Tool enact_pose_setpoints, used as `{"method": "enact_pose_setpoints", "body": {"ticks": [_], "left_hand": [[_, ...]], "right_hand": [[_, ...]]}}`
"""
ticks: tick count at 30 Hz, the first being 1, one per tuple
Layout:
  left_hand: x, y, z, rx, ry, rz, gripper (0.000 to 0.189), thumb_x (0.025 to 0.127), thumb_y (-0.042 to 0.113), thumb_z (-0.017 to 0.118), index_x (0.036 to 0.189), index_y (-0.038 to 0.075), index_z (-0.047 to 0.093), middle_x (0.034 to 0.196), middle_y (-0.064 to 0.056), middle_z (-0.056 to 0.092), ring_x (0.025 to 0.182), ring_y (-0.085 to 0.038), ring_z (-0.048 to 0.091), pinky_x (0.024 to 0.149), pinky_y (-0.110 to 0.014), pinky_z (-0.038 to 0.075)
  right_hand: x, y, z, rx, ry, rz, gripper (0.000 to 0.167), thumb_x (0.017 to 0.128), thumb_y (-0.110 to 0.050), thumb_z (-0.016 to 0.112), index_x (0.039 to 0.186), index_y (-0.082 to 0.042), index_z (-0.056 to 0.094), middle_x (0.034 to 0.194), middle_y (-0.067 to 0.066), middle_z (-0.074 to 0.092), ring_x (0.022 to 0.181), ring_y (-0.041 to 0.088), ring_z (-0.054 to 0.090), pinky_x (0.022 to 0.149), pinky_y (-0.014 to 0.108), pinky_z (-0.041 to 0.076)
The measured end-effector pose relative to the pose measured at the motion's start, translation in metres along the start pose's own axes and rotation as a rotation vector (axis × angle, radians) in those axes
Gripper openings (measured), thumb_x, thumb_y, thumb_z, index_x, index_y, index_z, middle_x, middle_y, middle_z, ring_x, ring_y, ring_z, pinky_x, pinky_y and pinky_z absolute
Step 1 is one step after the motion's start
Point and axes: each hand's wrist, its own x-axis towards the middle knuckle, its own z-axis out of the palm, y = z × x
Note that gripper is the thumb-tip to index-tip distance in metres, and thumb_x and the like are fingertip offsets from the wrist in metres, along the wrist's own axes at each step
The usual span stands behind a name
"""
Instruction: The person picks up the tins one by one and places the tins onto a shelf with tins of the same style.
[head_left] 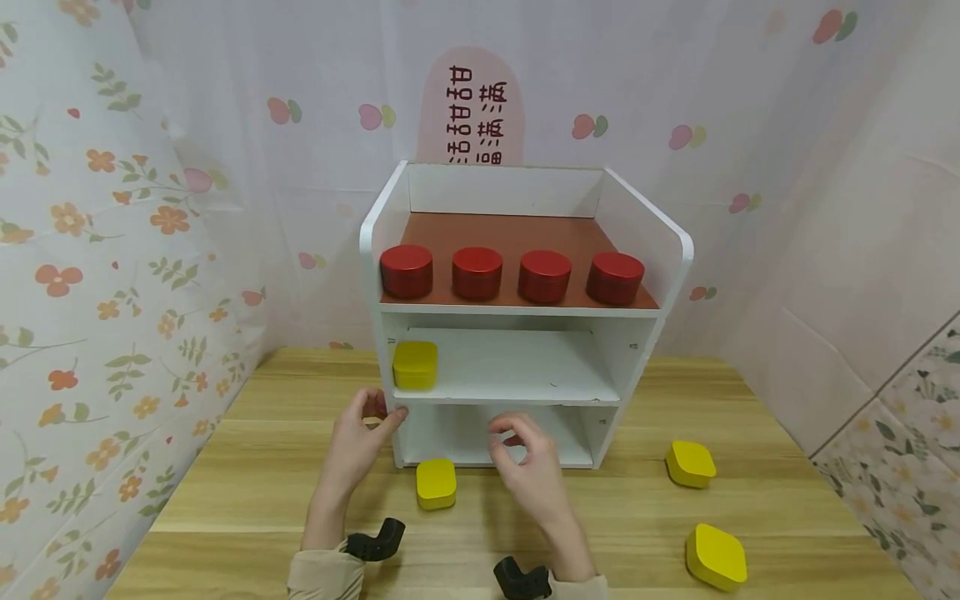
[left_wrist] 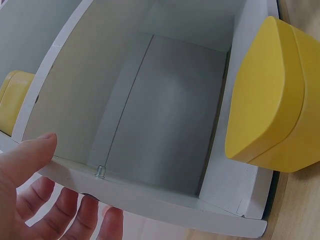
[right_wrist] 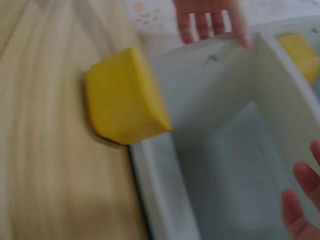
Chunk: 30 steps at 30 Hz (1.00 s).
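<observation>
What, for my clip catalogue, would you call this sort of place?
Probably a staged indoor tabletop set-up: printed cloth hangs behind a wood-grain table, on which a small white shelf unit stands.

A: What's the person wearing?
B: Beige sleeves (head_left: 326,577), a bit creased — only the ends show.
A: Anything else?
B: Black wrist pieces (head_left: 377,540), two of them — stubby, bent like elbows.

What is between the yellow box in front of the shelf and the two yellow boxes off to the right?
In the head view, the person's right hand and forearm cross that stretch; the rest that shows is bare table.
</observation>
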Motion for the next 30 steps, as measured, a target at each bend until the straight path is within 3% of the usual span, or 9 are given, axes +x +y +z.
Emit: {"method": "enact_pose_setpoints", "body": {"ticks": [6, 11, 15, 19, 30], "left_hand": [[0.000, 0.000, 0.005, 0.002, -0.012, 0.006, 0.028, 0.090, 0.016, 0.073, 0.108, 0.006, 0.054, 0.098, -0.010, 0.055, 0.095, -0.023, 0.052, 0.083, -0.038, 0.046], [-0.001, 0.000, 0.006, -0.001, -0.005, 0.007, 0.027, 0.090, 0.016, 0.072, 0.108, 0.006, 0.054, 0.097, -0.010, 0.055, 0.094, -0.024, 0.051, 0.082, -0.037, 0.045], [-0.002, 0.000, 0.005, -0.003, -0.003, 0.005, 0.028, 0.090, 0.016, 0.072, 0.109, 0.006, 0.054, 0.098, -0.010, 0.054, 0.094, -0.023, 0.051, 0.082, -0.037, 0.045], [-0.002, 0.000, 0.004, -0.005, -0.004, 0.003, 0.029, 0.090, 0.017, 0.072, 0.109, 0.006, 0.054, 0.098, -0.010, 0.055, 0.095, -0.024, 0.051, 0.082, -0.038, 0.045], [-0.001, 0.002, 0.000, 0.008, 0.010, 0.006, 0.028, 0.091, 0.015, 0.072, 0.109, 0.005, 0.054, 0.100, -0.011, 0.056, 0.096, -0.024, 0.052, 0.083, -0.038, 0.045]], "right_hand": [[-0.007, 0.012, 0.010, 0.019, -0.164, 0.174, 0.022, 0.090, -0.002, 0.066, 0.106, -0.017, 0.067, 0.111, -0.001, 0.062, 0.105, 0.032, 0.057, 0.084, 0.042, 0.052], [-0.009, 0.020, 0.020, 0.070, -0.322, 0.243, 0.027, 0.091, -0.009, 0.068, 0.117, -0.006, 0.063, 0.118, 0.004, 0.059, 0.111, 0.034, 0.054, 0.088, 0.042, 0.050], [-0.008, 0.025, 0.028, 0.098, -0.412, 0.263, 0.037, 0.089, -0.014, 0.070, 0.123, -0.003, 0.060, 0.122, 0.006, 0.058, 0.113, 0.033, 0.054, 0.092, 0.046, 0.047], [-0.006, 0.027, 0.035, 0.054, -0.464, 0.260, 0.045, 0.085, -0.019, 0.074, 0.126, -0.007, 0.059, 0.127, 0.005, 0.057, 0.114, 0.033, 0.054, 0.094, 0.049, 0.045], [0.006, 0.027, 0.047, -0.028, -0.569, 0.249, 0.058, 0.081, -0.026, 0.079, 0.132, -0.011, 0.057, 0.131, 0.004, 0.054, 0.114, 0.027, 0.055, 0.096, 0.043, 0.044]]}}
